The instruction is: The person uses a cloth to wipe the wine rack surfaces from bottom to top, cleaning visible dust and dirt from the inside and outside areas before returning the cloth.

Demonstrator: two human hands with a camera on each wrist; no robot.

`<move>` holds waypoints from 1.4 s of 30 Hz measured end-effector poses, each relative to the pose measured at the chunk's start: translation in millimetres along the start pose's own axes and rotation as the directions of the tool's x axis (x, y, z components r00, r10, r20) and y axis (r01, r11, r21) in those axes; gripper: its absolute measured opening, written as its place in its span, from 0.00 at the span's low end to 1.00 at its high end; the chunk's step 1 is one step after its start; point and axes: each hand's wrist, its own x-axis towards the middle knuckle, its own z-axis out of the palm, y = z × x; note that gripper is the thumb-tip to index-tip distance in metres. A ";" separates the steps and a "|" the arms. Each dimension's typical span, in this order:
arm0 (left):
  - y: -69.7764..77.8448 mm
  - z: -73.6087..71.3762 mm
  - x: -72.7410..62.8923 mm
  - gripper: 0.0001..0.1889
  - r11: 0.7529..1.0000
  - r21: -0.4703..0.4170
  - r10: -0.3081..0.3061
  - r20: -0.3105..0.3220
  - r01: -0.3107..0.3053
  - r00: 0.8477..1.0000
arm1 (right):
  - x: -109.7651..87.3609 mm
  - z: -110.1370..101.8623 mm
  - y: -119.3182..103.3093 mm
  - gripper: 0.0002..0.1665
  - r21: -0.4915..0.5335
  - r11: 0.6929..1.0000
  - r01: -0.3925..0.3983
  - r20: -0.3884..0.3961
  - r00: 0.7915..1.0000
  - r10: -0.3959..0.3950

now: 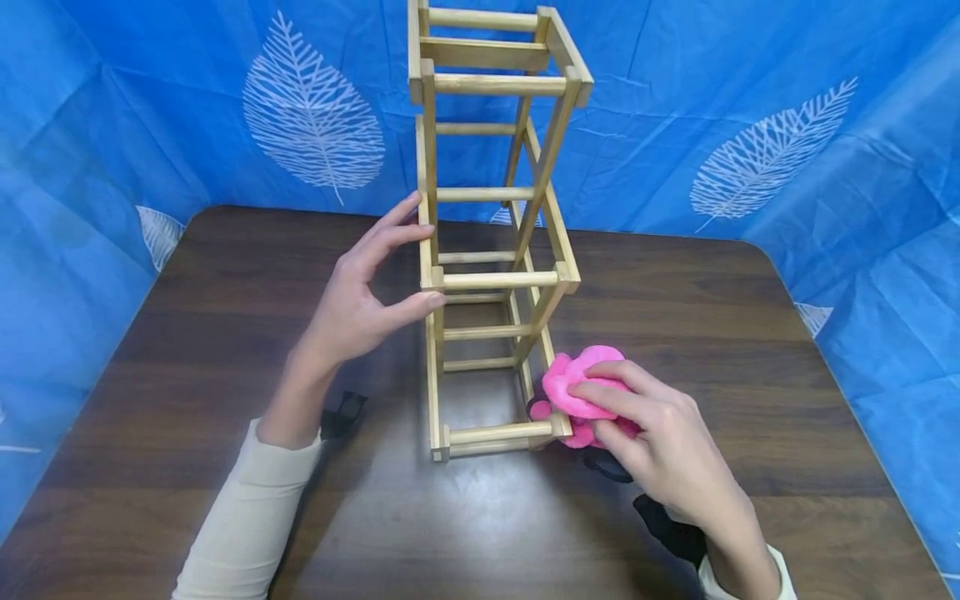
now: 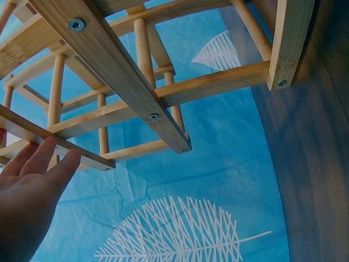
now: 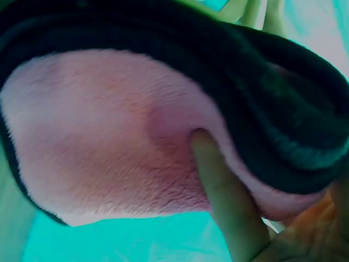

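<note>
Wooden rack (image 1: pixel 498 281) touched, pink cloth (image 1: pixel 588 385) gripped

The left hand (image 1: pixel 352 300) rested against the rack's left side, fingers spread, presumably to steady it. The rack stood on the counter (image 1: pixel 225 375); at its low near-right corner, the right hand (image 1: pixel 671 429) pinched the bunched cloth, perhaps to follow its shape.

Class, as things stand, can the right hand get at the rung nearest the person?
Probably yes: the right hand, holding the cloth, is close to one end of that rung, whose near side looks uncovered, and the left hand is on the rack's other side.
</note>
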 end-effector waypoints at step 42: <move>47.0 -11.3 38.9 0.29 0.946 0.053 -0.322 0.262 0.319 0.910 | -5.0 -29.8 43.3 0.20 0.250 0.933 -0.258 -0.388 0.857 0.341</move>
